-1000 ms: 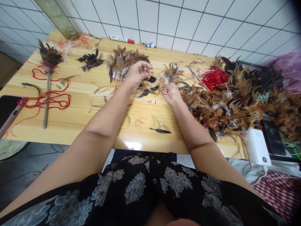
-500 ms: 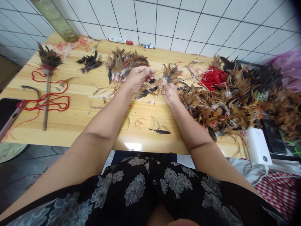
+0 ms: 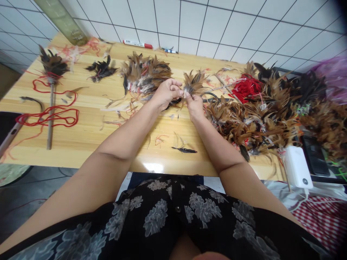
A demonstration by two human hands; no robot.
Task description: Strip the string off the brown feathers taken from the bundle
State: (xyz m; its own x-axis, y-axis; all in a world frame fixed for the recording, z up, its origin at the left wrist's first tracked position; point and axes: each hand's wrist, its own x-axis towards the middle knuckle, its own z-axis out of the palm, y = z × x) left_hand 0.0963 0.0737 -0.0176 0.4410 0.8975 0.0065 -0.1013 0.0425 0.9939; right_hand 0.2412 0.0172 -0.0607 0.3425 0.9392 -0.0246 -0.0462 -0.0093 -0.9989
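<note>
My right hand [image 3: 194, 104] is closed around the base of a small bunch of brown feathers [image 3: 194, 82], whose tips fan upward. Close on its left, my left hand [image 3: 169, 94] has thumb and fingertip pinched together at the pale quill ends. What lies in that pinch is too small to tell. Behind my left hand sits a larger heap of brown feather bunches [image 3: 148, 72]. A wide pile of brown feathers [image 3: 244, 121] spreads to the right of my right forearm.
On the left lies a stick topped with dark feathers [image 3: 51, 104], with looped red cord [image 3: 67, 121] across it. Dark feathers [image 3: 101, 68], a red marker [image 3: 137, 44] and a red string tangle [image 3: 246, 88] lie farther back. A white power bank [image 3: 298, 168] stands at the front right.
My left hand has moved right and its fingertips now meet near the base of the feather bunch. The bunch in my right hand has shifted slightly left.
</note>
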